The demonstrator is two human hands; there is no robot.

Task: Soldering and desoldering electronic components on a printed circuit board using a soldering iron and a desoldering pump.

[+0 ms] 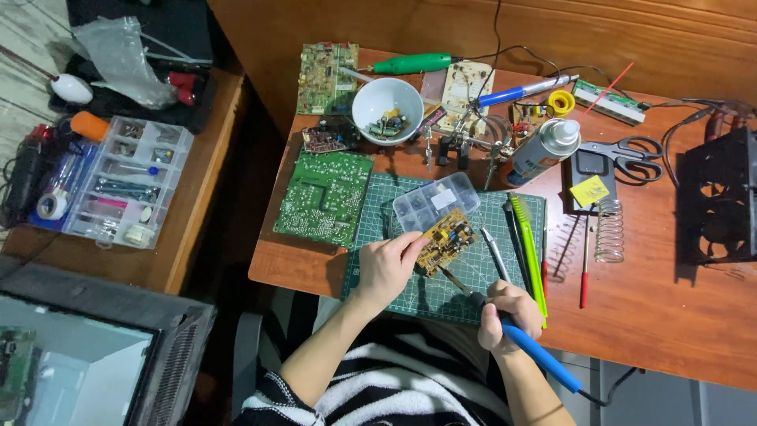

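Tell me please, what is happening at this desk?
A person sits at a wooden desk and works on a small brown board that lies on a green mat. The left hand steadies the board at its edge. The right hand holds a blue-handled iron, its tip at the board. A bigger green board lies beside.
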